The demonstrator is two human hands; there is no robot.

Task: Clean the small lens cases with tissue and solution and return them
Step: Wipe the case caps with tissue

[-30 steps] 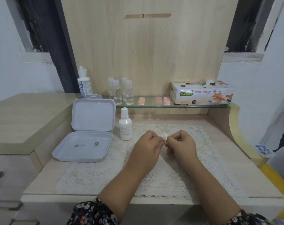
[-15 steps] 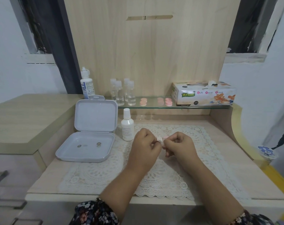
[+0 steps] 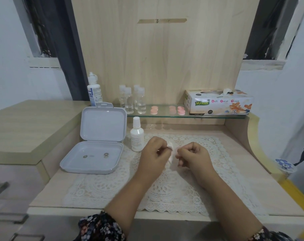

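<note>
A small pale pink round lens case (image 3: 174,153), partly wrapped in a wad of white tissue (image 3: 170,145), sits pinched between the curled left hand (image 3: 155,154) and right hand (image 3: 193,154) above the white lace mat (image 3: 165,188). Just left stands a small white plastic solution bottle (image 3: 137,136), beside an open grey hinged plastic box (image 3: 95,141). More pink round cases (image 3: 180,110) line the glass shelf (image 3: 165,116).

A home dressing corner is shown: a light wood counter (image 3: 234,171) is covered by a lace doily (image 3: 113,192), a glass shelf (image 3: 165,116) is set below a wood panel, and a facial tissue box (image 3: 219,105) and drawers are seen.
</note>
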